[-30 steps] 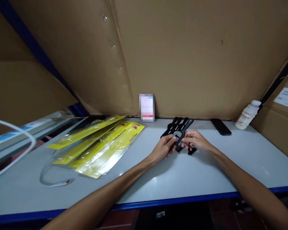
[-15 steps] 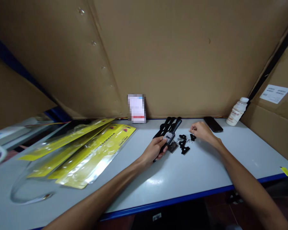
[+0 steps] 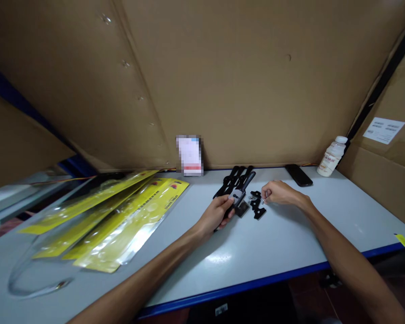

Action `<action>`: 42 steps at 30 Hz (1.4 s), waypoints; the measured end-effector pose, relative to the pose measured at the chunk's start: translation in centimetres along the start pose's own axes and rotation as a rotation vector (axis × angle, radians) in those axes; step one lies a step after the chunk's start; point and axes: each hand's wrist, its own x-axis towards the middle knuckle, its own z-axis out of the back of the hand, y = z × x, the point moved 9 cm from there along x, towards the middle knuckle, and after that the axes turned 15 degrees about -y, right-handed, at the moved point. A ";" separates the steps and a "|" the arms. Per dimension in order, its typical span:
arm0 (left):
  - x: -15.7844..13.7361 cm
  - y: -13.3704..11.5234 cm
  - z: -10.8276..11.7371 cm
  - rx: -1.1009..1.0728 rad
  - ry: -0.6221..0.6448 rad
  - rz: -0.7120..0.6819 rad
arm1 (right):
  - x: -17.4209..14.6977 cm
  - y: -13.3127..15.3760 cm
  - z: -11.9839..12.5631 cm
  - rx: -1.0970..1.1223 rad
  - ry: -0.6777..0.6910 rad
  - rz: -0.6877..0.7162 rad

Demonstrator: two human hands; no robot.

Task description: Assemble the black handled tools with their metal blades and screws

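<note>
My left hand (image 3: pixel 218 211) is wrapped around a black-handled spokeshave (image 3: pixel 243 185) with a grey middle part, held tilted just over the table. A flat dark metal blade (image 3: pixel 243 208) shows right beside it. My right hand (image 3: pixel 278 192) reaches in from the right, thumb and fingertips pinched on a small silver screw (image 3: pixel 262 202). Several black shaped plates (image 3: pixel 259 213) lie between the two hands, along with another small silver piece (image 3: pixel 250 198). Behind my left hand, more black spokeshaves (image 3: pixel 230 179) lie side by side.
Yellow clear-fronted packages (image 3: pixel 131 225) overlap on the left of the white table (image 3: pixel 189 270). A dark phone (image 3: pixel 299 175) and a white bottle (image 3: pixel 332 156) are at back right. A lit screen (image 3: pixel 191 155) leans against the cardboard wall (image 3: pixel 222 90). A strap (image 3: pixel 33 294) lies front left.
My right hand has come a little left and down, to the small parts, and its fingertips now meet the screw. The left hand keeps the spokeshave. The view has shifted slightly.
</note>
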 end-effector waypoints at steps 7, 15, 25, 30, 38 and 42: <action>0.2 0.5 0.0 0.013 0.009 0.020 | 0.1 -0.2 0.7 0.072 -0.045 -0.026; 0.0 0.1 0.1 -0.007 -0.007 0.020 | -0.1 -0.9 0.7 -0.010 -0.041 -0.087; 0.2 0.4 -0.2 0.013 -0.007 0.032 | 0.1 1.6 0.2 -0.254 -0.207 -0.023; 0.0 -0.1 -0.4 0.026 -0.008 0.031 | 0.1 2.4 -0.6 -0.370 -0.219 0.010; -0.1 0.0 -0.3 0.029 -0.005 0.046 | 0.4 0.7 3.0 -0.110 -0.504 -0.125; 0.1 0.1 -0.4 0.028 0.008 0.046 | 0.3 -1.1 4.1 0.593 -0.523 -0.313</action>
